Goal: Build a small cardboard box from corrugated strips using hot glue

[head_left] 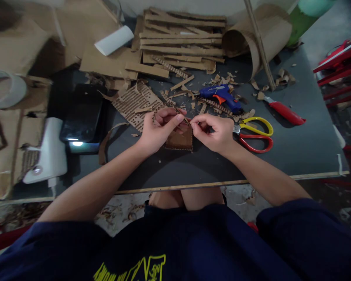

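Note:
Near the middle of the table, my left hand (166, 125) is closed on a thin cardboard strip (185, 117), gripping it between thumb and fingers. My right hand (212, 130) pinches the strip's other end, close to the left fingertips. Just below the strip is a small square cardboard piece (179, 140) with a ridged corrugated edge; my fingers hide its upper part. Whether it lies on the table or hangs from the strip, I cannot tell. Behind my left hand lies a torn sheet of corrugated cardboard (134, 103). Scissors (256, 132) with yellow and red handles lie beside my right hand.
A blue glue gun (222, 95) lies beyond my right hand among scraps. A red-handled cutter (286, 112) is farther right. Cardboard strips (184, 39) are stacked at the back near a rolled cardboard tube (257, 39). A black device (83, 113) and a white device (49, 150) lie left.

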Tool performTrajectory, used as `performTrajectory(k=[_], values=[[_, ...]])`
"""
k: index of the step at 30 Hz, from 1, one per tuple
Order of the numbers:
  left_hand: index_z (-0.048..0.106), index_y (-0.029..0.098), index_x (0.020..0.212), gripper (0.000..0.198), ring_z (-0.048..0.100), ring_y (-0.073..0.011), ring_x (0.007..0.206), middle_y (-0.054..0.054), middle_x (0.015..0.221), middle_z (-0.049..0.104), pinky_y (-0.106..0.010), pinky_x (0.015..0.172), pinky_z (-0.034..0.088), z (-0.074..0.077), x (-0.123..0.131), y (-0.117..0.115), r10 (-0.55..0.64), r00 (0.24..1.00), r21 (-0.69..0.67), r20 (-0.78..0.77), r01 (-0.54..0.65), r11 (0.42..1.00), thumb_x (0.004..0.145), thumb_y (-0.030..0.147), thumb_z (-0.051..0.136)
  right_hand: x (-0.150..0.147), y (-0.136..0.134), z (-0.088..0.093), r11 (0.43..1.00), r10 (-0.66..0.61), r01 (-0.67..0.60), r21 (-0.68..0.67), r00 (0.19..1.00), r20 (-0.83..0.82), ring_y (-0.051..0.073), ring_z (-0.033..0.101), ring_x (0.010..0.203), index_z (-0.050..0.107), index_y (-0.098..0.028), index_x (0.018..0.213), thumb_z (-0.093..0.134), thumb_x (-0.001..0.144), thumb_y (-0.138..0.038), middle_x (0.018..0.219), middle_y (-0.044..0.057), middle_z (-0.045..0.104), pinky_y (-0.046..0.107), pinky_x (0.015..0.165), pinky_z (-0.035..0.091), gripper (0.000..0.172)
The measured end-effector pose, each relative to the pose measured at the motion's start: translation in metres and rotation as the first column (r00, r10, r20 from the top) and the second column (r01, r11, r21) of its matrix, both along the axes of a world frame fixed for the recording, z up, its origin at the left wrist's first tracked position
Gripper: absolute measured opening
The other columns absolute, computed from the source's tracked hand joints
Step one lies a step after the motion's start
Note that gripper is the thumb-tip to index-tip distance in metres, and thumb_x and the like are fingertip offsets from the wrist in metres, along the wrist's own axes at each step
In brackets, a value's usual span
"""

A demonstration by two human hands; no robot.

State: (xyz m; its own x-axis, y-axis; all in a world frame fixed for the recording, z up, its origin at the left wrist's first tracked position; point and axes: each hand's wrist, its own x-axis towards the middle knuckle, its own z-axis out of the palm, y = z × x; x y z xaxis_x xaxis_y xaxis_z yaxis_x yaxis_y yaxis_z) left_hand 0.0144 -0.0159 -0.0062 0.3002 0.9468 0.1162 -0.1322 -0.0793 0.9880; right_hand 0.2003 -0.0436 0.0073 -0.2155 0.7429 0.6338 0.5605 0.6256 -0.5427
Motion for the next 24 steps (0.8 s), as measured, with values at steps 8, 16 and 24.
performTrajectory(k=[8, 16, 24], values=[[0.075, 0.015, 0.084, 0.028, 0.073, -0.014, 0.075, -0.005, 0.087, 0.079, -0.019, 0.067, 0.06, 0.012, -0.011, -0.004, 0.218, 0.925, 0.356, -0.311, -0.099, 0.929, 0.081, 0.043, 0.075, 0.003, 0.005, -0.004, 0.996, 0.07, -0.076, 0.036, 0.988, 0.135, 0.006, 0.061, 0.05, 0.076, -0.018, 0.088, 0.064, 0.09, -0.024, 0.058, -0.005, 0.067, 0.016, 0.052, 0.044, 0.013], [0.071, 0.015, 0.076, 0.034, 0.069, -0.0127, 0.061, -0.003, 0.07, 0.074, -0.02, 0.056, 0.059, 0.004, -0.007, -0.002, 0.183, 0.952, 0.317, -0.245, -0.1, 0.943, 0.078, 0.048, 0.077, 0.002, 0.004, -0.005, 0.996, 0.08, -0.084, 0.029, 0.989, 0.125, 0.005, 0.059, 0.049, 0.076, -0.018, 0.086, 0.065, 0.087, -0.023, 0.057, -0.005, 0.066, 0.015, 0.052, 0.044, 0.012], [0.067, 0.017, 0.079, 0.045, 0.07, -0.0111, 0.057, -0.003, 0.082, 0.076, -0.021, 0.055, 0.063, -0.002, -0.002, -0.001, 0.096, 0.995, 0.03, 0.005, -0.096, 0.995, 0.068, 0.058, 0.083, -0.001, 0.002, -0.005, 0.998, 0.038, -0.039, 0.054, 0.999, 0.025, 0.005, 0.057, 0.048, 0.074, -0.019, 0.082, 0.068, 0.085, -0.024, 0.055, -0.006, 0.063, 0.015, 0.052, 0.045, 0.009]])
